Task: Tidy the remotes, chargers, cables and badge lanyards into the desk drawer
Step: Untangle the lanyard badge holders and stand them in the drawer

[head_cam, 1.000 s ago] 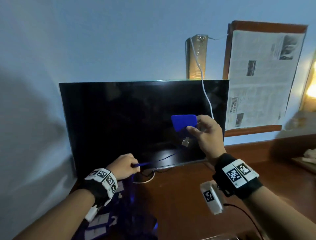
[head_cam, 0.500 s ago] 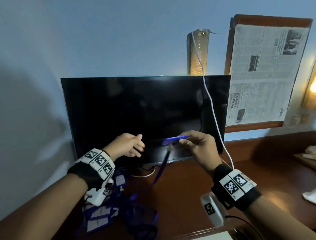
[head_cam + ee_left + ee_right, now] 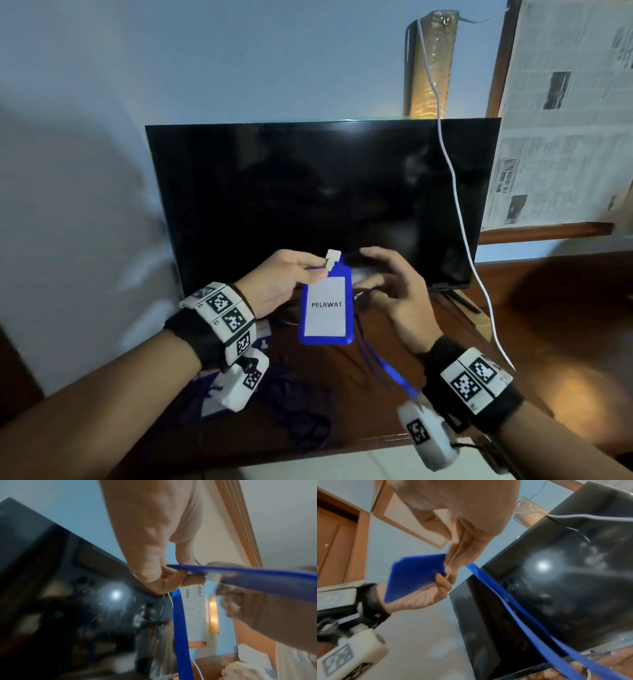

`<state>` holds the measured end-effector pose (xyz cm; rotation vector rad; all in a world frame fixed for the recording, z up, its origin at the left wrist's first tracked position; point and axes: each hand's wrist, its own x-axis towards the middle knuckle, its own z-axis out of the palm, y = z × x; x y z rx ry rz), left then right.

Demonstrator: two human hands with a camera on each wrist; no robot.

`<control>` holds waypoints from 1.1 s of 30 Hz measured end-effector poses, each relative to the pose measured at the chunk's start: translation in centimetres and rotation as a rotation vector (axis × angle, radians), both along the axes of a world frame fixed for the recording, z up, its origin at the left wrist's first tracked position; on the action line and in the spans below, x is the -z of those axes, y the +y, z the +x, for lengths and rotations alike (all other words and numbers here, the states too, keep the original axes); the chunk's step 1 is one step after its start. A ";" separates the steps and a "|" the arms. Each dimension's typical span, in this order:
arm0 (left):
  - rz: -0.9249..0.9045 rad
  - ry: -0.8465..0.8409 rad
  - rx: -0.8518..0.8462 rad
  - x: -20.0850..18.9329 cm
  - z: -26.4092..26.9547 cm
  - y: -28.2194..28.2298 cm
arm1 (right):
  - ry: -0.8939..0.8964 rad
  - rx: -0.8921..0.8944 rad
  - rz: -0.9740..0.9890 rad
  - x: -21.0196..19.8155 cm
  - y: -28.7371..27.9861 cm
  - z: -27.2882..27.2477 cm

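Observation:
A blue badge holder with a white card reading "PELAWAT" hangs upright in front of the TV. My left hand pinches its top beside the white clip. The left wrist view shows that pinch on the holder's edge. Its blue lanyard strap trails down under my right wrist; it also shows as the strap. My right hand hovers just right of the holder, fingers loosely spread and holding nothing. The drawer is out of view.
A dark TV stands at the back of the brown wooden desk. A white cable hangs across its right side. More blue badges and lanyards lie heaped at the desk's front left. A newspaper-covered frame is at the right.
The badge holder passed from my right hand to my left and turned to face me. My right hand let go and opened. My view has tipped lower and closer.

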<state>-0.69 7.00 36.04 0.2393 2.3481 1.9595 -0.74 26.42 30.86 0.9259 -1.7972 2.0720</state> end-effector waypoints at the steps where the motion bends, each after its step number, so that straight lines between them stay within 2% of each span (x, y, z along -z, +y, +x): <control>1: -0.050 0.018 -0.003 0.1 0.2 0.1 | -0.041 0.039 -0.052 0.0 -0.2 -0.4; 3: -0.123 0.041 0.015 0.4 0.6 0.3 | -0.161 0.045 -0.060 0.1 -0.6 -1.1; 6: -0.157 0.078 0.051 0.6 0.9 0.6 | -0.350 -0.113 -0.035 0.9 -1.6 -1.6; 11: 0.033 0.139 -0.144 0.8 0.5 1.2 | -0.458 -0.383 -0.076 2.0 -2.9 -0.7; 14: 0.129 0.154 -0.305 1.2 -0.1 1.2 | -0.457 -0.365 -0.104 2.1 -3.6 -0.6; 17: 0.195 0.155 -0.385 1.7 -0.3 0.8 | -0.372 -0.264 -0.008 2.5 -4.0 -0.8; 20: 0.210 0.116 -0.322 2.2 0.0 0.1 | -0.386 -0.191 -0.008 3.0 -3.3 -1.3; 24: 0.129 -0.029 -0.200 2.2 0.1 -1.9 | -0.447 -0.165 0.026 3.6 -2.4 -1.4; 33: -0.306 -0.237 0.061 1.4 0.7 -4.4 | -0.378 -0.240 0.181 4.5 -1.8 -0.9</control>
